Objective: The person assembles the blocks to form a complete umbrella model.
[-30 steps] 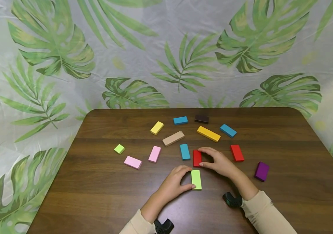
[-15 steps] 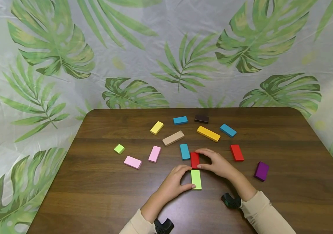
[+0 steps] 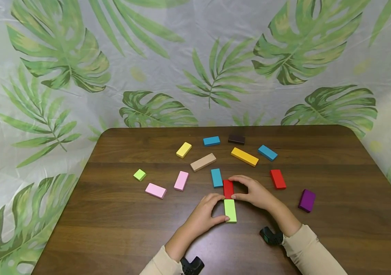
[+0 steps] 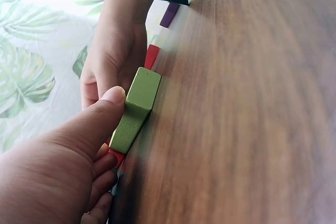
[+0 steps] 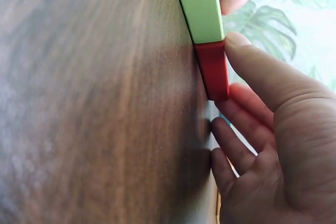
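My left hand holds a light green wooden block flat on the table, thumb at its near end and fingers at its far end. Thumb and forefinger of my right hand pinch a red block by its two ends. The two blocks lie end to end, the red one beyond the green. Seen from the right wrist, the red block meets the end of the green block with no gap showing. A blue block lies just left of the red one.
Around them on the brown table lie pink blocks, a small green block, a tan block, an orange block, a second red block and a purple block. A leaf-patterned cloth hangs behind.
My right hand has slid the red block left and slightly towards me, up to the far end of the green block. My left hand and the green block have stayed in place.
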Demonstrator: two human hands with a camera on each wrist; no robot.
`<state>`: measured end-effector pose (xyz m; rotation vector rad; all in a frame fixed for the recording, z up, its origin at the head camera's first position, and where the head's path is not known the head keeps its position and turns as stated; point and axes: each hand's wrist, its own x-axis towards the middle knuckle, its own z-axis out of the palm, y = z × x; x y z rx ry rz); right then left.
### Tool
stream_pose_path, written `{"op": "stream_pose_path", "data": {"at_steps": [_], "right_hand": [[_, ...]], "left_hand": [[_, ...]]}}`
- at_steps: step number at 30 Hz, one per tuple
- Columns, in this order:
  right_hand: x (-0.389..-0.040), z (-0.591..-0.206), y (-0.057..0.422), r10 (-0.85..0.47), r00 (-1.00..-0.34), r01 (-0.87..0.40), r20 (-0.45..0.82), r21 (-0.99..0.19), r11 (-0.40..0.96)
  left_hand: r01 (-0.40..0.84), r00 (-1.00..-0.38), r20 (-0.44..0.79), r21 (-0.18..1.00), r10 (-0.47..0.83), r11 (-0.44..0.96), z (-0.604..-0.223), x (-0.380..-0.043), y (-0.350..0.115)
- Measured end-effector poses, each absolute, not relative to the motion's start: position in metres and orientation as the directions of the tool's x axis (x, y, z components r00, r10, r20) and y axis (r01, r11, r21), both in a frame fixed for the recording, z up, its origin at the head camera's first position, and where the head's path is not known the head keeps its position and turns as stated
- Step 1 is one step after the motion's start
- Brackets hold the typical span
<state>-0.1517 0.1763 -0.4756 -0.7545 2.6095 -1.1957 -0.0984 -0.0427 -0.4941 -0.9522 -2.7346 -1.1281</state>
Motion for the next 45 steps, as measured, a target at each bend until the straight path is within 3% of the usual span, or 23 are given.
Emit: {"op": "stream_pose_path", "data": {"at_steps": [28, 36, 45], "right_hand": [[-0.149, -0.474, 0.176, -0.519, -0.852, -0.389, 0.067, -0.744, 0.543], [-0.143, -0.476, 0.177, -0.531, -0.848, -0.364, 0.001, -0.729, 0.58], [-0.135, -0.478, 0.178, -0.54, -0.842, -0.378, 0.014, -0.729, 0.571]], "left_hand": [[0.581, -0.792, 0.281, 0.62, 0.542, 0.527, -0.494, -0.101, -0.041], [0.585, -0.789, 0.272, 0.605, 0.551, 0.54, -0.495, -0.101, -0.042], [0.585, -0.785, 0.265, 0.615, 0.56, 0.529, -0.495, -0.101, -0.042]]}}
